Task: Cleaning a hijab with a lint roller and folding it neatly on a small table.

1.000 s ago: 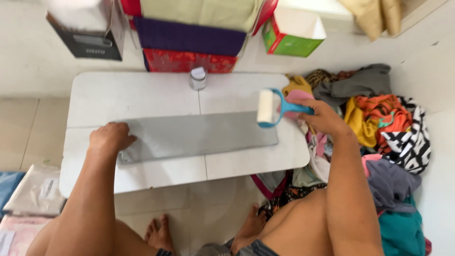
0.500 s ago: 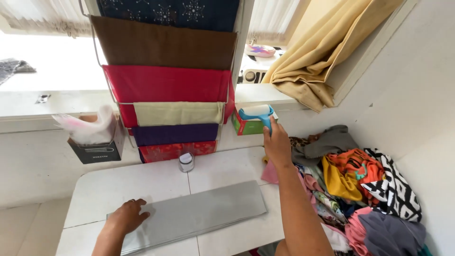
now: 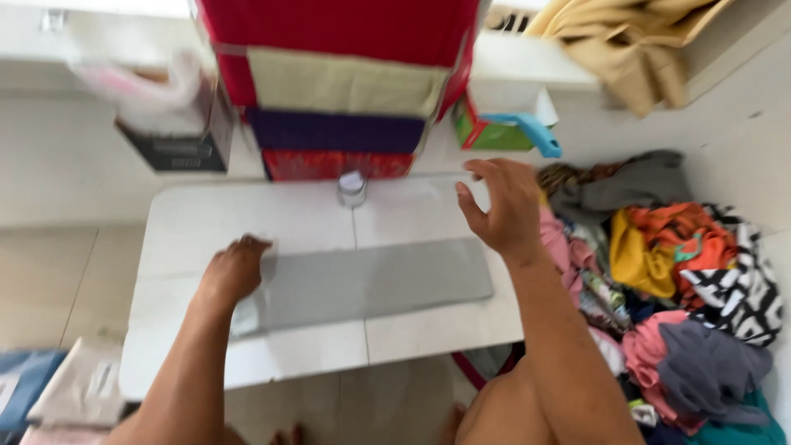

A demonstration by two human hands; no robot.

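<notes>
My left hand [image 3: 235, 268] lies flat, fingers loosely together, pressing on the left end of the folded grey cloth [image 3: 371, 283]; it pinches nothing. The cloth lies as a long strip across the middle of the low white table [image 3: 198, 222], its right end near the table's right edge. It looks soft, thin and light, so I judge it will sag and slide on the smooth top unless I pin one end down and take the other by a corner or the folded edge. Behind it a small silver-lidded jar [image 3: 352, 189] stands against the stacked coloured fabrics [image 3: 338, 132]. My right hand [image 3: 504, 206] hovers over the table's right side, fingers spread and curled, holding nothing. The blue-handled lint roller [image 3: 527, 130] rests above it on the ledge, and a heap of mixed clothes [image 3: 684, 280] lies at the far right.
</notes>
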